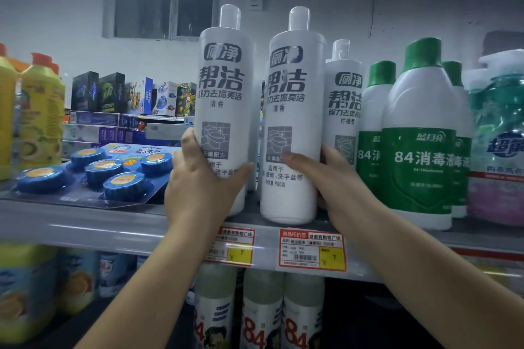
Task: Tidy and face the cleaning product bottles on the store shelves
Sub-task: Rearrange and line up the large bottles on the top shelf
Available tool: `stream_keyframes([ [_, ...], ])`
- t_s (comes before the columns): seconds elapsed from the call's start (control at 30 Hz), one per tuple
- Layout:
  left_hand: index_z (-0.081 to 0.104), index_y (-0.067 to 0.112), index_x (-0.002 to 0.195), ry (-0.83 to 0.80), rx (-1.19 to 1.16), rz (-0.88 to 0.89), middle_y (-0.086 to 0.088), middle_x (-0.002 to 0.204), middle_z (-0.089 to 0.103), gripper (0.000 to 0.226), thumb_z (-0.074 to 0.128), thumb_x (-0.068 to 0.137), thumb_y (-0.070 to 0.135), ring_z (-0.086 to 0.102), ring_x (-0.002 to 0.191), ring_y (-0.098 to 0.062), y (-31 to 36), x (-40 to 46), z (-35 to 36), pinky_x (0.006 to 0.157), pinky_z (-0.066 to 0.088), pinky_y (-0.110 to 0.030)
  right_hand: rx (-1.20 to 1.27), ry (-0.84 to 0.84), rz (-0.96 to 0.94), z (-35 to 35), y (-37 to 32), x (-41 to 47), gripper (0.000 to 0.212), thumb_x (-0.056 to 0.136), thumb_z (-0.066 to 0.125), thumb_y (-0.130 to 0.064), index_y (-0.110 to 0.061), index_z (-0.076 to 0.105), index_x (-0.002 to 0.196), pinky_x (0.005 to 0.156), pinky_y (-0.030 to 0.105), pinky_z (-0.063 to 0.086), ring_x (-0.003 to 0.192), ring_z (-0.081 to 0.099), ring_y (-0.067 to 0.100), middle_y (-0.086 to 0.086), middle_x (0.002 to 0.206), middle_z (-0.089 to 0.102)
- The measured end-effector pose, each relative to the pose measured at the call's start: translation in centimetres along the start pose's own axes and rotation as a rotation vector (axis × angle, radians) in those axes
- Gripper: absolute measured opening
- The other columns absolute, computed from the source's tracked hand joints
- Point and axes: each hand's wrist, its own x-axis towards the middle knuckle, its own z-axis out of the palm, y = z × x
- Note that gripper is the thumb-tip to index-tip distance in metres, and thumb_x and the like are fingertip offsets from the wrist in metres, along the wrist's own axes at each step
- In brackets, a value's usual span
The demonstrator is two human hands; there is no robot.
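— What have you got hold of, from the head view?

— Two white bottles at the front of the shelf. My left hand wraps the left bottle, thumb across its label. My right hand curls round the right bottle, thumb in front.

— Are they faced?

— The left label looks square to me; the right seems turned slightly left, so I'd judge it needs a twist.

— And what's left?

— A third bottle stands further back, half hidden. The green-capped bottle already faces out. The lower shelf looks untouched.
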Motion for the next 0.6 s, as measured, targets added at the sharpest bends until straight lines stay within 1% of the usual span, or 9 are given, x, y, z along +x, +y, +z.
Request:
stream_keyframes([
  [0.1,0.019,0.019,0.138,0.004,0.006,0.017,-0.008,0.125,0.045,0.093,0.071,0.068,0.051,0.05,0.11,-0.029,0.1,-0.2,0.0,0.084,0.046,-0.043,-0.009,0.014,0.025,0.1,-0.1,0.0,0.056,0.07,0.075,-0.029,-0.018,0.049,0.118,0.077,0.038,0.055,0.092,0.066,0.019,0.001,0.106,0.068],
  [0.2,0.017,0.015,0.138,0.005,0.027,0.033,-0.01,0.128,0.045,0.094,0.071,0.069,0.049,0.049,0.112,-0.031,0.0,-0.3,0.1,0.089,0.045,-0.046,-0.039,0.021,0.016,0.3,0.0,0.0,0.052,0.071,0.073,-0.032,-0.017,0.052,0.116,0.075,0.036,0.054,0.092,0.066,0.02,0.001,0.105,0.068],
  [0.27,0.013,0.012,0.141,0.009,0.04,0.064,-0.013,0.134,0.041,0.1,0.072,0.069,0.046,0.043,0.12,-0.032,0.1,-0.5,0.1,0.095,0.042,-0.046,-0.08,-0.008,0.008,0.3,0.1,0.0,0.055,0.067,0.076,-0.038,-0.019,0.056,0.115,0.079,0.036,0.054,0.094,0.066,0.019,0.0,0.105,0.069],
  [0.37,-0.001,0.012,0.147,0.006,0.127,0.18,-0.017,0.151,0.019,0.109,0.071,0.073,0.046,0.022,0.138,-0.031,0.3,-1.1,0.0,0.108,0.026,-0.043,-0.129,-0.031,0.0,0.3,0.1,-0.1,0.066,0.056,0.078,-0.043,-0.021,0.058,0.115,0.083,0.039,0.054,0.095,0.066,0.019,0.0,0.106,0.07],
  [0.43,-0.004,0.018,0.148,0.011,0.19,0.288,-0.018,0.155,-0.001,0.102,0.067,0.079,0.042,0.009,0.142,-0.033,0.3,-1.5,0.1,0.112,0.017,-0.043,-0.119,-0.016,0.014,0.2,0.2,-0.1,0.074,0.053,0.079,-0.044,-0.02,0.054,0.118,0.084,0.041,0.054,0.095,0.066,0.019,0.0,0.108,0.069],
  [0.47,0.001,0.02,0.148,0.045,0.232,0.369,-0.016,0.155,-0.008,0.095,0.065,0.081,0.039,0.006,0.142,-0.035,0.1,-1.6,0.2,0.112,0.014,-0.044,-0.102,-0.012,0.016,0.2,0.2,-0.1,0.071,0.056,0.079,-0.041,-0.018,0.052,0.119,0.085,0.041,0.054,0.095,0.066,0.019,0.001,0.108,0.068],
  [0.5,0.011,0.019,0.148,0.097,0.285,0.464,-0.014,0.155,-0.007,0.086,0.064,0.083,0.034,0.008,0.142,-0.036,0.0,-1.7,0.4,0.111,0.013,-0.044,-0.087,-0.007,0.014,0.1,0.2,-0.1,0.066,0.061,0.079,-0.037,-0.017,0.052,0.118,0.085,0.041,0.054,0.095,0.066,0.019,0.001,0.108,0.068],
  [0.57,0.029,0.014,0.143,0.182,0.347,0.628,-0.016,0.154,0.012,0.067,0.057,0.084,0.028,0.017,0.14,-0.036,-0.4,-1.7,1.0,0.112,0.015,-0.043,-0.077,-0.002,0.012,0.1,0.3,-0.1,0.061,0.065,0.077,-0.035,-0.016,0.052,0.116,0.086,0.042,0.054,0.095,0.067,0.019,0.002,0.106,0.069],
  [0.6,0.036,0.013,0.14,0.196,0.346,0.675,-0.017,0.152,0.021,0.06,0.053,0.084,0.028,0.02,0.139,-0.035,-0.6,-1.7,1.2,0.111,0.015,-0.043,-0.08,-0.001,0.011,0.1,0.3,-0.2,0.061,0.064,0.077,-0.036,-0.016,0.053,0.116,0.087,0.043,0.053,0.095,0.066,0.02,0.002,0.106,0.069],
])
